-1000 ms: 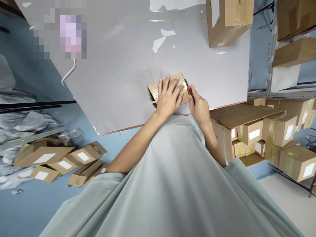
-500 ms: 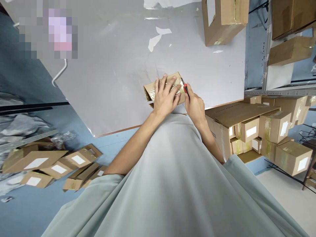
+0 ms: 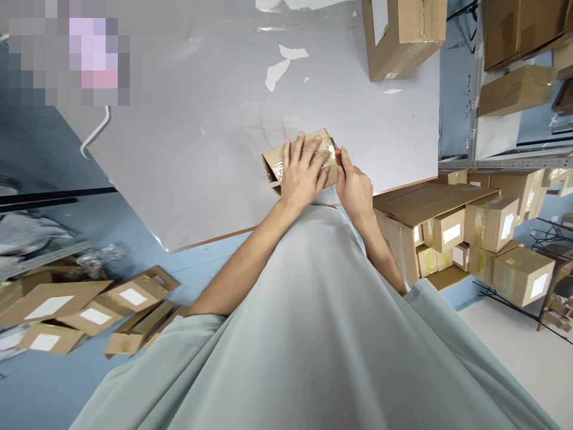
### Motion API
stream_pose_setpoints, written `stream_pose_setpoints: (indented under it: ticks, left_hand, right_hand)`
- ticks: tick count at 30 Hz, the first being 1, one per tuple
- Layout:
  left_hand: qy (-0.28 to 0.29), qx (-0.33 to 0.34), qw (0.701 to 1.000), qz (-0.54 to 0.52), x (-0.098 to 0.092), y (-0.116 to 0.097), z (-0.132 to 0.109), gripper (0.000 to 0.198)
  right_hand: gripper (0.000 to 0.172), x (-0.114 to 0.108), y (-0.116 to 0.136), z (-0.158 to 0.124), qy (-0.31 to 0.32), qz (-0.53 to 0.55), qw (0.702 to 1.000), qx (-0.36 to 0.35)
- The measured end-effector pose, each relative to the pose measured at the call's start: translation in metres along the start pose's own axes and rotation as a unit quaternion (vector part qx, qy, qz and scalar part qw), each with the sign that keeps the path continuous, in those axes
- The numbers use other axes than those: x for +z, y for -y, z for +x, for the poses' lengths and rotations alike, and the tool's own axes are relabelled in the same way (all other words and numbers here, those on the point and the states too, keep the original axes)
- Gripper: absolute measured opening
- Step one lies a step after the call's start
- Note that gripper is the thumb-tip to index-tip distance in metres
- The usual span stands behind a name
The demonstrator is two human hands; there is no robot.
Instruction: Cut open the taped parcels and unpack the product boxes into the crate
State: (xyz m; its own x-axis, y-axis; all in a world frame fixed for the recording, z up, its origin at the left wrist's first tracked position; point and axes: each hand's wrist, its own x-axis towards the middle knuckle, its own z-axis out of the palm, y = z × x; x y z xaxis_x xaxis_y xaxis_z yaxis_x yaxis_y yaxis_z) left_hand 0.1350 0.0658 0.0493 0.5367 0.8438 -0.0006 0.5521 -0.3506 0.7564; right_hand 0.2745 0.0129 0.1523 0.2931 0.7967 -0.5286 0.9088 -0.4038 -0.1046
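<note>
A small cardboard box [image 3: 274, 157] with shiny clear tape across its top lies at the near edge of the table. Its left end gapes open. My left hand [image 3: 302, 178] rests flat on the taped top, fingers spread, covering much of it. In my right hand [image 3: 356, 192] is a utility knife [image 3: 339, 157] with a red and black handle, the fingers wrapped around it. The thin blade points up and away from me and meets the box's right end. Whether it has cut into the tape I cannot tell.
The grey table [image 3: 192, 155] carries torn white scraps [image 3: 277, 73] and a larger carton [image 3: 398, 54] at far right. Below right, an open big carton [image 3: 403, 206] holds smaller boxes. More labelled boxes [image 3: 134, 292] lie at lower left. A white cable [image 3: 96, 134] hangs at the table's left edge.
The whole view has shifted slightly. My left hand stays on the box, and the knife in my right hand remains at the box's right end with hardly any movement.
</note>
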Motion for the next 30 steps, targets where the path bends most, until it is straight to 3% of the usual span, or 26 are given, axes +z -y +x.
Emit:
stream_pose_setpoints:
  ticks: [13,18,22,26,30]
  left_hand:
    - [-0.002,-0.001,1.0,-0.029,0.004,-0.012,-0.006,0.055]
    - [0.0,-0.005,0.999,-0.043,0.006,-0.008,-0.005,0.051]
    - [-0.015,-0.007,0.999,-0.047,0.004,-0.001,0.0,0.052]
    - [-0.016,-0.007,0.998,-0.054,0.005,-0.002,-0.001,0.055]
    - [-0.006,-0.004,0.999,-0.04,0.006,-0.004,-0.003,0.054]
  right_hand:
    - [0.071,-0.021,0.02,-0.005,0.027,-0.099,0.994,0.045]
    - [0.064,-0.014,0.008,0.007,0.051,-0.091,0.992,0.065]
    - [0.061,-0.008,-0.01,-0.017,0.078,-0.074,0.99,0.093]
    - [0.064,-0.008,-0.012,-0.042,0.044,-0.048,0.994,0.083]
    - [0.065,-0.011,0.002,-0.029,0.013,-0.028,0.999,0.043]
